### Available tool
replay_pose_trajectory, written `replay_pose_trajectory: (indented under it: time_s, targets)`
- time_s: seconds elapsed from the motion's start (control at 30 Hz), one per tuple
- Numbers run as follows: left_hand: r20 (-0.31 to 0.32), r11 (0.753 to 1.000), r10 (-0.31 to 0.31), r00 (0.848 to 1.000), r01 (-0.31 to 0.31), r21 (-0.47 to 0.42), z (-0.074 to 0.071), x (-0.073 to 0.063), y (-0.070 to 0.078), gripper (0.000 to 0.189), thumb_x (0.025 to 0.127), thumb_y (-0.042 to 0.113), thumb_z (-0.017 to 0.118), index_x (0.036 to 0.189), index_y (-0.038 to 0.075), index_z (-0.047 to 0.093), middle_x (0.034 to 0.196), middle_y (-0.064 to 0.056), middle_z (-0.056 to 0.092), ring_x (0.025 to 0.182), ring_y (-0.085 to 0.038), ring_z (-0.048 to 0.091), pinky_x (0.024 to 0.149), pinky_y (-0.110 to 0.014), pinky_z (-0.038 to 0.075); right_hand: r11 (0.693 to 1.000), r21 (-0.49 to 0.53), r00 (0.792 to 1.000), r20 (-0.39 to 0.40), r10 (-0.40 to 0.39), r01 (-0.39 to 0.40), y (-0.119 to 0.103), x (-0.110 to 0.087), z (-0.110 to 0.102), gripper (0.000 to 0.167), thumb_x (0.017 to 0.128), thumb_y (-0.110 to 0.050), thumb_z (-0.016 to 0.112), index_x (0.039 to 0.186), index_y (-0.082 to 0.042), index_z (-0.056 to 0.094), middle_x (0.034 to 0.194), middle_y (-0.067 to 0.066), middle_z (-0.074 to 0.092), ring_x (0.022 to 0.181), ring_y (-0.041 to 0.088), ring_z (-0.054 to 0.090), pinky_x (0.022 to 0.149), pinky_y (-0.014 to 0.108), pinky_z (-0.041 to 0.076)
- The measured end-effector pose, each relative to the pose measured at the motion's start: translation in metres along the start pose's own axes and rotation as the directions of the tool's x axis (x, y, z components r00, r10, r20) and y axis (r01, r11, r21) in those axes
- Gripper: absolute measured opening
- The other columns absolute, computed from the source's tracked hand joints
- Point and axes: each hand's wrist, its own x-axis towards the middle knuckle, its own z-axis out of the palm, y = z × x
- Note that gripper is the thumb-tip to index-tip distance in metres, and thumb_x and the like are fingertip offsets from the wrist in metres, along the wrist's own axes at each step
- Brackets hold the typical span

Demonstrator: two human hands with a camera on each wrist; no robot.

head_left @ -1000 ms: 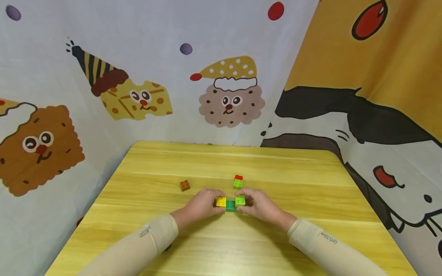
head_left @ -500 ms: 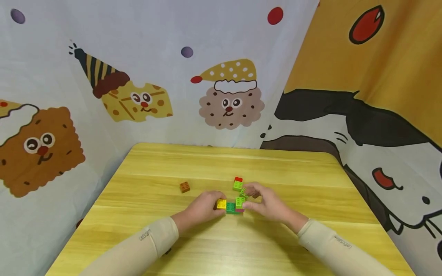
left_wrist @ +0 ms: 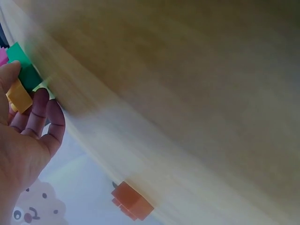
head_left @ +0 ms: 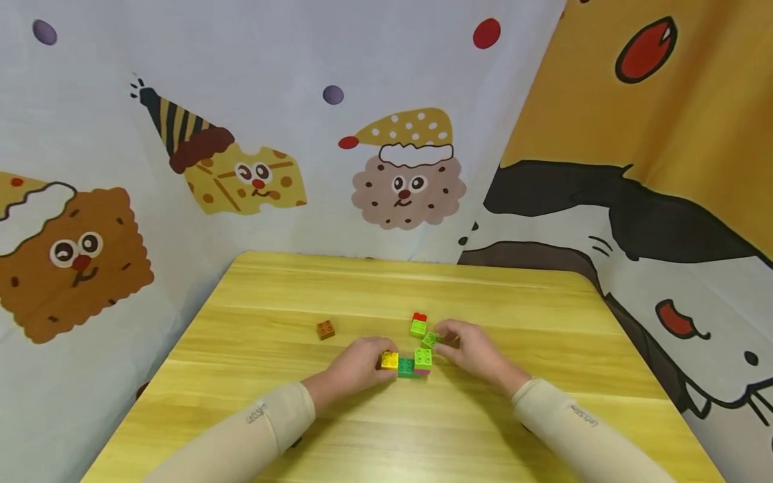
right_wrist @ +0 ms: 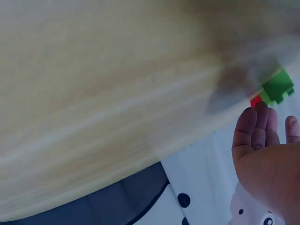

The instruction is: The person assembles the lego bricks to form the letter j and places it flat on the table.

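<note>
In the head view my left hand (head_left: 362, 363) grips the yellow building brick (head_left: 390, 360), which sits at the left end of a dark green brick (head_left: 406, 367). At the other end of that brick, a lime brick (head_left: 423, 357) stands over a magenta brick (head_left: 423, 371). My right hand (head_left: 474, 352) has thumb and fingers apart beside a loose lime brick (head_left: 431, 340), fingertips right at its edge. The left wrist view shows thumb and fingers around the yellow brick (left_wrist: 20, 96). In the right wrist view, a green brick (right_wrist: 279, 86) lies beyond the fingertips.
Just behind the loose brick, another lime brick (head_left: 418, 328) stands against a red brick (head_left: 419, 316). A brown brick (head_left: 325, 329) lies farther left on the wooden table (head_left: 272, 288). A printed curtain (head_left: 326, 40) hangs behind the table.
My right hand has let go of the lime brick over the magenta one and moved back and right to the loose lime brick. My left hand keeps its grip on the yellow brick.
</note>
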Motion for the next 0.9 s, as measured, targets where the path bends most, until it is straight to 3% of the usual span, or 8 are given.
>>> replay_pose_trajectory:
  time_s: [0.2,0.4,0.67,0.9]
  targets:
    - [-0.001,1.000,0.000,1.000,0.000,-0.017,0.002,0.002,-0.001,0.035,0.090,0.029,0.087,0.119,0.013,0.074,0.112,0.002,0.077,0.092,-0.005,0.063,0.084,-0.025,0.057,0.995,-0.095,1.000,-0.013,-0.014,0.013,-0.001,0.001,0.010,0.023,0.093,-0.021,0.085,0.114,-0.016,0.077,0.113,-0.001,0.078,0.100,0.014,0.072,0.090,0.039,0.062]
    - [0.003,0.999,-0.006,1.000,0.006,-0.041,-0.001,0.004,-0.002,0.033,0.090,0.027,0.088,0.117,0.013,0.075,0.104,0.004,0.076,0.083,-0.003,0.057,0.074,-0.019,0.052,0.993,-0.115,1.000,-0.010,0.006,-0.008,-0.004,0.003,0.012,0.024,0.094,-0.021,0.084,0.116,-0.015,0.077,0.116,-0.001,0.078,0.101,0.012,0.071,0.092,0.039,0.062]
    - [-0.005,0.999,-0.009,1.000,0.009,-0.049,-0.001,0.003,-0.003,0.034,0.089,0.027,0.088,0.117,0.013,0.075,0.107,0.003,0.076,0.086,-0.003,0.059,0.078,-0.020,0.054,0.990,-0.137,1.000,-0.021,-0.014,0.011,-0.005,0.006,0.012,0.024,0.093,-0.021,0.084,0.115,-0.016,0.077,0.114,-0.001,0.079,0.100,0.013,0.073,0.090,0.038,0.062]
    - [-0.002,0.996,0.002,1.000,-0.003,-0.085,0.003,0.001,-0.004,0.029,0.088,0.024,0.089,0.112,0.013,0.075,0.100,0.005,0.074,0.081,-0.001,0.056,0.072,-0.017,0.051,0.984,-0.172,0.999,-0.027,-0.046,0.041,-0.006,0.004,0.017,0.029,0.091,-0.017,0.085,0.119,-0.017,0.076,0.114,-0.001,0.080,0.095,0.012,0.073,0.085,0.034,0.062]
